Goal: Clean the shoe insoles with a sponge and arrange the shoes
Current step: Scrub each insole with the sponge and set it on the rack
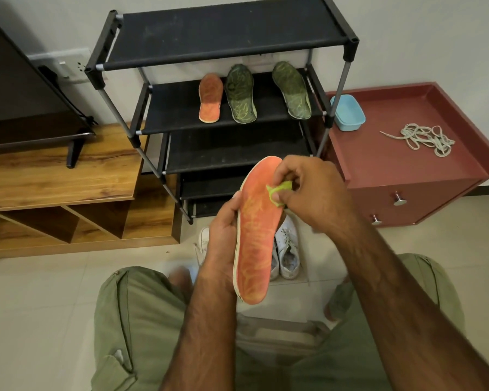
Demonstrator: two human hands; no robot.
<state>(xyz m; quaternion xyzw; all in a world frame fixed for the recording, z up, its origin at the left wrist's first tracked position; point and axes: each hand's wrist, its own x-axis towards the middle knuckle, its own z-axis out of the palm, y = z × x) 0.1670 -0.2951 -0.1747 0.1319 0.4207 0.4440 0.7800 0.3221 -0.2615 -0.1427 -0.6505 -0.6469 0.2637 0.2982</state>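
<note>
Left hand (220,235): grips orange insole (256,244), long axis 6-to-12 o'clock.
Right hand (308,190): pinches green sponge (278,193) against the insole's 12 o'clock end (nearer hand).

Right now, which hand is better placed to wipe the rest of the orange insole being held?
Right: the right hand pinches the green sponge on the held insole; the left hand grips its edge.

Left hand (219,244) grips the orange insole (259,235) upright; right hand (308,193) pinches the green sponge (277,191) against its upper right edge.
</note>
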